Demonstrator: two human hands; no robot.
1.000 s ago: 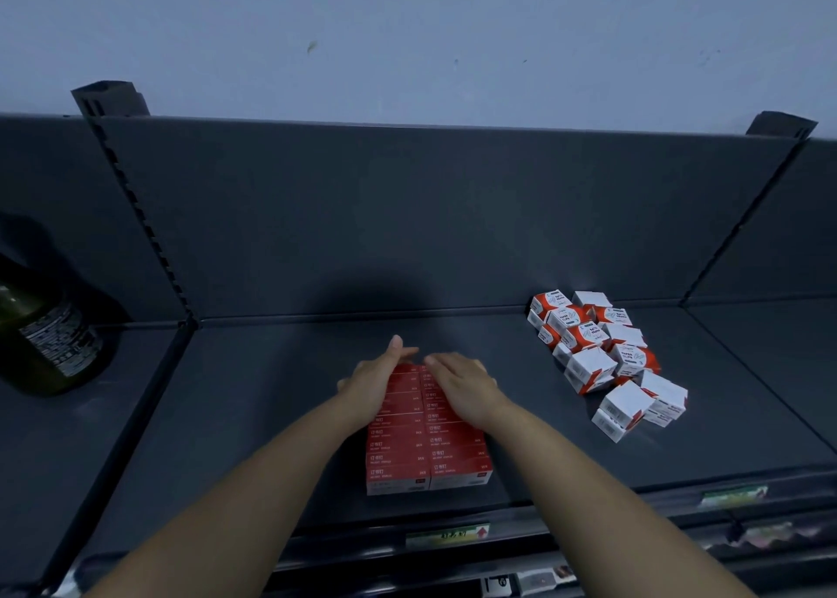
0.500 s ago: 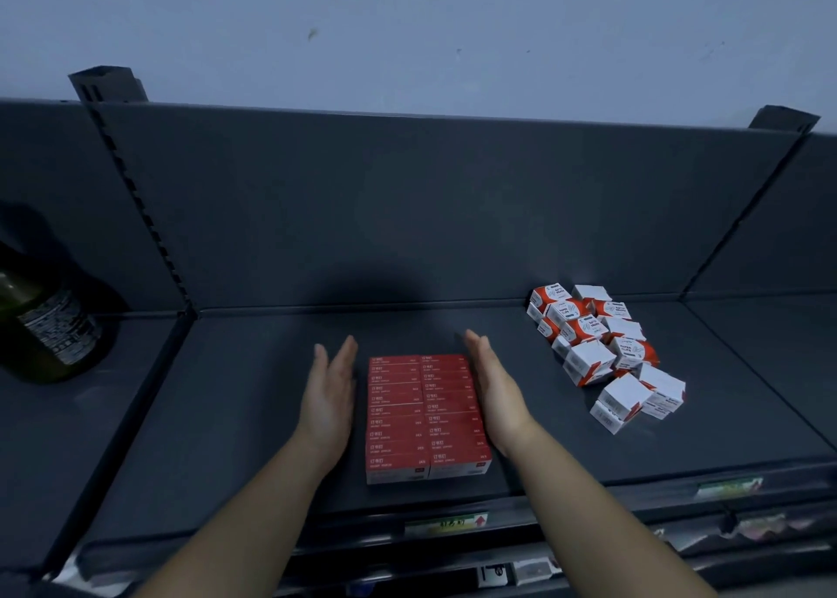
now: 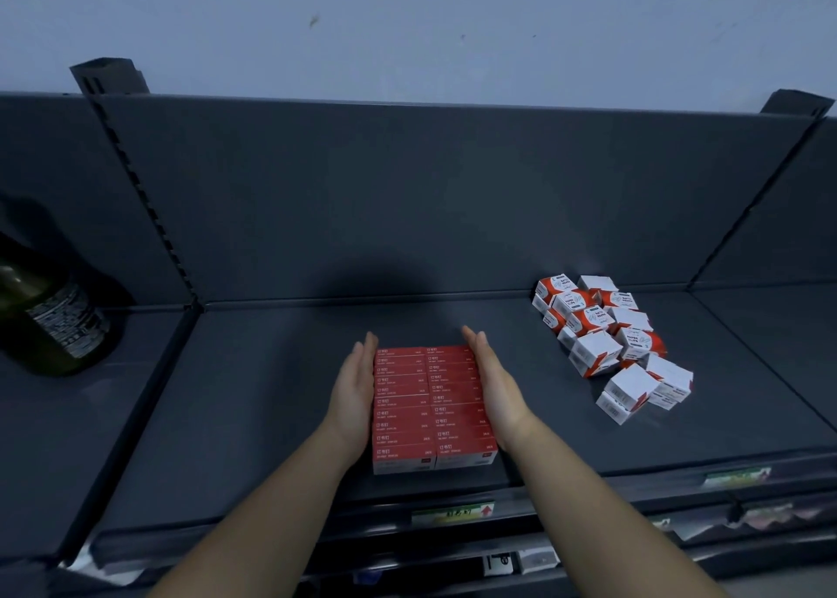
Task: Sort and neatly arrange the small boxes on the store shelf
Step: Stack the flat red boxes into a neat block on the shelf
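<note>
Was shop aisle. Dark metal shelf (image 3: 271, 393) with back panel (image 3: 407, 198) and slotted uprights (image 3: 149, 217): retail racking. Price tag (image 3: 453, 512) with red arrow sat in front rail, second tag (image 3: 736, 477) further right. Stock came in multiples: block of identical red boxes (image 3: 430, 407), heap of white boxes (image 3: 611, 343). Bottle (image 3: 54, 316) stood in neighbouring bay. Plain wall (image 3: 407, 17) behind.

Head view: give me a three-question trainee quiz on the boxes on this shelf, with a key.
1. True or false: the red boxes lie in two neat columns on the shelf.
2. How do the left hand and right hand flank the red boxes? A) flat, fingers straight B) as fists C) pinching one box
3. Fill in: the jumbled white-and-red boxes lie to the ___ of the red boxes.
Key: 1 true; 2 A; 3 right.
</note>
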